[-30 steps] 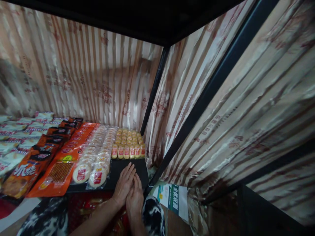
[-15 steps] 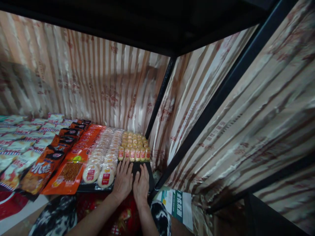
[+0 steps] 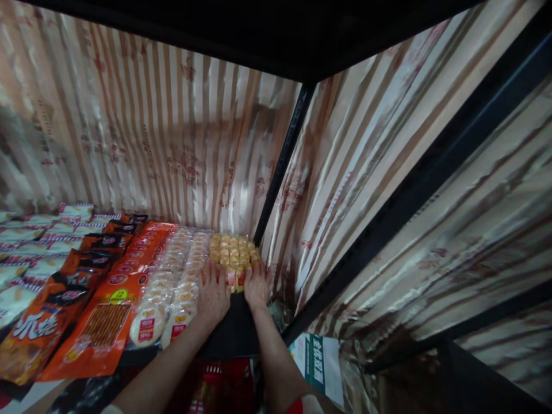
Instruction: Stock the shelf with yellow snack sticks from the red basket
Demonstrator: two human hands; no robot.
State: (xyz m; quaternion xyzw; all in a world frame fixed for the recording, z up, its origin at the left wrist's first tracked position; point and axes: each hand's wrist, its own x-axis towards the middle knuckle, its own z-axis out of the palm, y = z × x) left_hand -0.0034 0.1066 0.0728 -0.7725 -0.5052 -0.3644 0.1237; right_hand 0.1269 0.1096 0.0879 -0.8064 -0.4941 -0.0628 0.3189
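Small gold-wrapped snack packs [image 3: 233,253] stand in tight rows at the right end of a black shelf [image 3: 233,330]. My left hand [image 3: 214,293] lies against the front left of this block, its fingers stretched toward the back. At the front right corner, my right hand [image 3: 257,284] rests on the packs with its fingers extended. Between the hands a few red-labelled front packs show. Neither hand is wrapped around a pack. Just left of my left hand are two rows of round, clear-wrapped crackers [image 3: 147,326], partly covered by my left arm.
Further left lie orange snack-stick bags [image 3: 107,322], black-and-orange bags [image 3: 34,339] and white packets [image 3: 52,236]. A black post [image 3: 280,167] rises at the back corner before a striped curtain [image 3: 194,138]. Below right is a green-and-white printed sheet [image 3: 321,362]. A dark shelf [image 3: 259,34] hangs overhead.
Both hands have moved forward from the bare shelf front onto the gold pack block, and spread apart to its two sides. The view has shifted slightly closer.
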